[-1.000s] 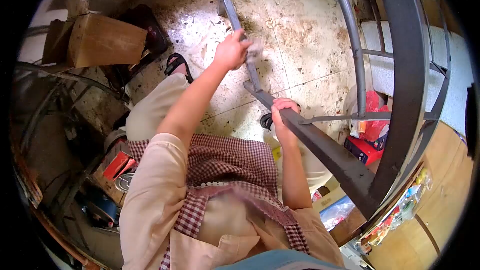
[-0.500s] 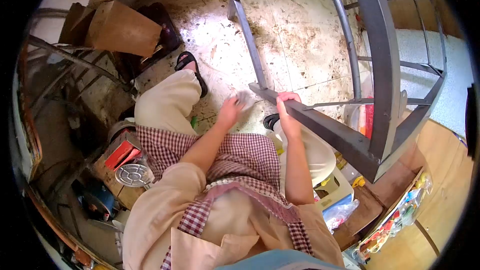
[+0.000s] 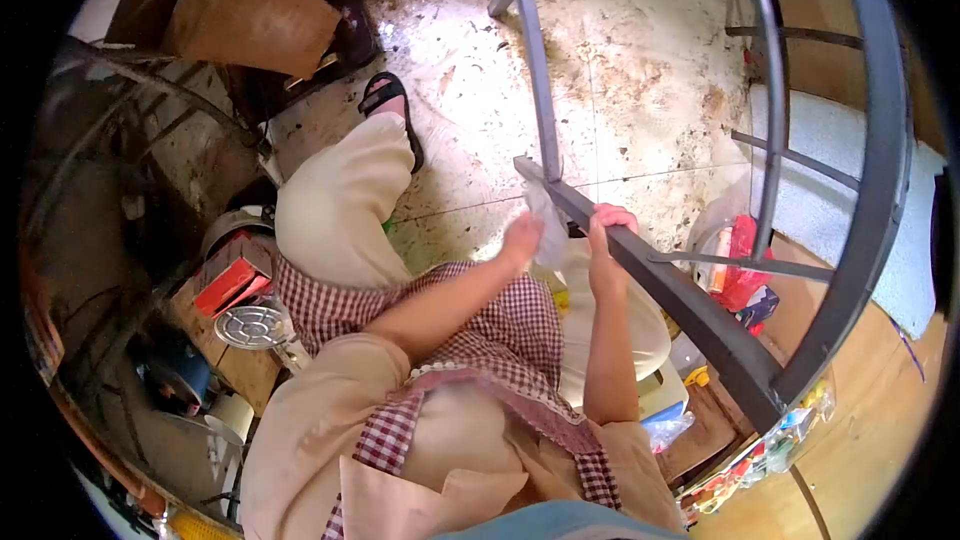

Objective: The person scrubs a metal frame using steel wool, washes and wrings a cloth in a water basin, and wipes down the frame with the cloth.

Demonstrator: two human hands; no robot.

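A pale, thin crumpled cloth (image 3: 545,223) is pinched in my left hand (image 3: 521,239), beside the end of a grey metal frame's bar. The closed fingers of my right hand (image 3: 609,224) wrap over the top of that same bar. The grey metal frame (image 3: 700,325) is tilted, with its long bar running from the middle towards the lower right. Thinner rods and a curved member of the frame rise at the right. Whether the cloth touches the metal, I cannot tell.
The floor (image 3: 450,60) is stained and littered with specks. A cardboard box (image 3: 250,15) stands at the upper left. Close to my left knee are a red box (image 3: 233,275) and a round metal grate (image 3: 249,327). A red plastic bag (image 3: 740,262) lies behind the frame.
My left hand and the cloth have moved right and slightly down, closer to the bar. The frame and my right hand have shifted right and down in view.
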